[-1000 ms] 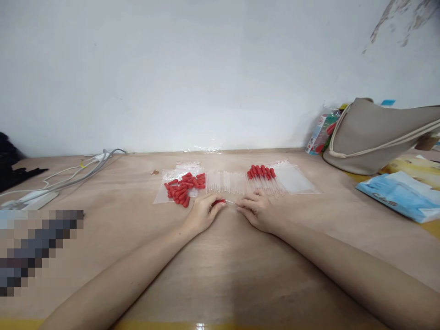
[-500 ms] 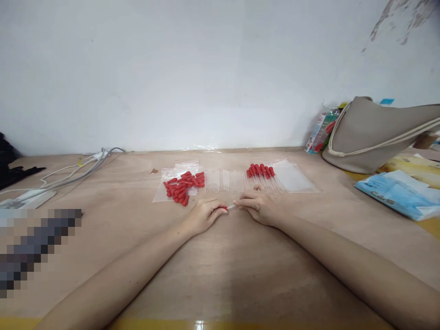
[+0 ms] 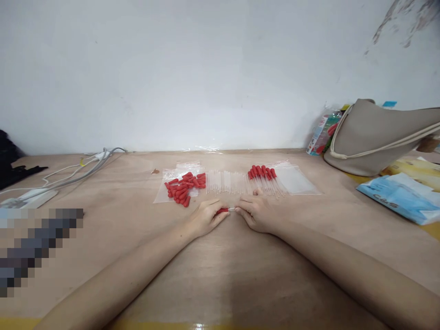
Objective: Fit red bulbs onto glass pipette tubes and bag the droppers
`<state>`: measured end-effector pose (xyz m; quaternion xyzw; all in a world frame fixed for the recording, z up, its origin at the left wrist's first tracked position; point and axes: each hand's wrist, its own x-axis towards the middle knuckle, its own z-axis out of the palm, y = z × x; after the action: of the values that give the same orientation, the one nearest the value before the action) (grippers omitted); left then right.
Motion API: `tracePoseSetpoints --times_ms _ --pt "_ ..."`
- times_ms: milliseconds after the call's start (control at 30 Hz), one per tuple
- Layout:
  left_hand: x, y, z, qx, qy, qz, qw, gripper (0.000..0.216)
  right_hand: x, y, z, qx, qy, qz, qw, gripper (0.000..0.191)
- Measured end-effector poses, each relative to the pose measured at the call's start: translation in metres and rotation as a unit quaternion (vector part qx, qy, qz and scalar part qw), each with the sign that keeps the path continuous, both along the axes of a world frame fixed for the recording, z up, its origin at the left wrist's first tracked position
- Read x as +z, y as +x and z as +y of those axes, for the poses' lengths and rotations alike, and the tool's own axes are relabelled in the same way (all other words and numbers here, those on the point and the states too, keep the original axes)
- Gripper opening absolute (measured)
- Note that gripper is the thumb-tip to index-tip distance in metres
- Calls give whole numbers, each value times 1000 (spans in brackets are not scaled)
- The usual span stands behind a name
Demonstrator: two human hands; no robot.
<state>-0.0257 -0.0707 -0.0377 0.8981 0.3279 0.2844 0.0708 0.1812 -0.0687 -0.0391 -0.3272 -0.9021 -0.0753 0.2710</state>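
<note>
My left hand (image 3: 207, 217) is closed around a red rubber dropper bulb (image 3: 222, 211). Between the two hands shows a short length of a clear dropper tube (image 3: 231, 209), its end at the bulb's mouth. My right hand (image 3: 256, 214) pinches that tube, and its fingers hide the rest of it. Beyond the left hand, a pile of loose red bulbs (image 3: 182, 188) lies on a clear zip bag (image 3: 161, 195). Several bare clear tubes (image 3: 225, 181) lie side by side in the middle. To their right rest several droppers with red bulbs fitted (image 3: 261, 172).
Another clear zip bag (image 3: 299, 180) lies right of the fitted droppers. A grey bag (image 3: 367, 137), a bottle (image 3: 321, 133) and a blue tissue pack (image 3: 395, 195) stand at the right. Cables (image 3: 85, 169) and a power strip (image 3: 37, 199) are at the left. A wall (image 3: 206, 82) closes off the back.
My right hand has come closer to the left, and less of the clear tube shows between them. More of the red bulb is visible at my left fingers.
</note>
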Motion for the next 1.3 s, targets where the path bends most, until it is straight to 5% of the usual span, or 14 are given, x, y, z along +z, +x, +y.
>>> tracePoseSetpoints --times_ms 667,1067,1300 --pt "2 -6 7 45 -34 -42 998 17 1 5 7 -19 -93 14 995 26" --pt "2 -8 3 35 -17 -18 999 18 5 11 3 -7 53 -12 998 30" --pt "6 -8 5 32 -76 -42 996 18 7 10 2 -12 96 -25 995 30"
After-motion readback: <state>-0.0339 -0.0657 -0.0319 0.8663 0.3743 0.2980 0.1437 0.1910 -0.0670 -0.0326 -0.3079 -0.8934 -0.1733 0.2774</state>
